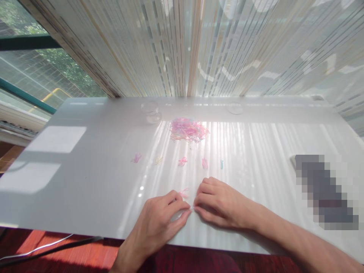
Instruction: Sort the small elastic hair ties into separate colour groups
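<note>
Near the front of the white table, my left hand (166, 216) is closed in a pinch, thumb against forefinger. Facing it, my right hand (217, 203) pinches too, with its other fingers curled. The two sets of fingertips almost meet over something pale and tiny that I cannot make out. A small bundle of pink loops (184, 192) shows just beyond my left fingers; whether they touch it is unclear. Farther back lies a row of small looped bundles: purple (137, 157), pale yellow (158, 160), coral pink (182, 162), pink (204, 163) and light blue (222, 163).
Behind the row is a tangled heap of thin pastel loops (188, 129), mostly pink. A clear round container (153, 116) stands at its left, and a clear disc (235, 108) lies back right. A blurred-out dark object (324, 191) rests on the right of the table (93, 182).
</note>
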Tool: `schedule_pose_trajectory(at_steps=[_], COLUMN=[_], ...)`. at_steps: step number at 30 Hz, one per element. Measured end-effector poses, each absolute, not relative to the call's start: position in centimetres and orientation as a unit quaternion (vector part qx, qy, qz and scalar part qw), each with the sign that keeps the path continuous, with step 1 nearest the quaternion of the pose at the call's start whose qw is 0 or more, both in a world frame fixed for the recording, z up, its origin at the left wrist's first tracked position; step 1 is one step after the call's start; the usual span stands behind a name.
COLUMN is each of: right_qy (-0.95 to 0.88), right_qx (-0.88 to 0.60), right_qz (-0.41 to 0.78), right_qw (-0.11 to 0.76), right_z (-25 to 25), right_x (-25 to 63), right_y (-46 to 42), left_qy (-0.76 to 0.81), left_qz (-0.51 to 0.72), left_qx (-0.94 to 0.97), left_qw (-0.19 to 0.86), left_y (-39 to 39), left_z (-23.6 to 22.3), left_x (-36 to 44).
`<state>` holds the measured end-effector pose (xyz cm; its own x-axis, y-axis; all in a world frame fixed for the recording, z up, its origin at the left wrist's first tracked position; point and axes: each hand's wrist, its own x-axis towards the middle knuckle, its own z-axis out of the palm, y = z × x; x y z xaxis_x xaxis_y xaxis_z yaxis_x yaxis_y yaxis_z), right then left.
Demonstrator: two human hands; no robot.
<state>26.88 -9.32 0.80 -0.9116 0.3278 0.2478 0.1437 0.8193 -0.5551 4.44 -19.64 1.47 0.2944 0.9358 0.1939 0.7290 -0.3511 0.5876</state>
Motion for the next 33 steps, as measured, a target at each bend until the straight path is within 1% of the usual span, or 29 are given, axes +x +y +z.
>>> schedule_pose_trajectory(at_steps=[8,16,33], right_qy=[-0.915,-0.909,-0.906], right_qx=[-0.121,-0.119,-0.137], right_qz=[0.312,0.292,0.280], right_qw=[0.227,0.273,0.286], right_z=[1.3,1.5,1.6], right_x=[27.0,27.0,27.0], right_y=[-9.1,-8.9,-8.8], left_qy=[0.533,0.516,0.514], left_qz=[0.310,0.355,0.358], left_qx=[0.762,0.754,0.754], left_qw=[0.197,0.198,0.197], left_y=[-19.4,-18.9,-18.5], left_z=[2.1,2.5,2.5], left_x=[4.0,3.8,4.1])
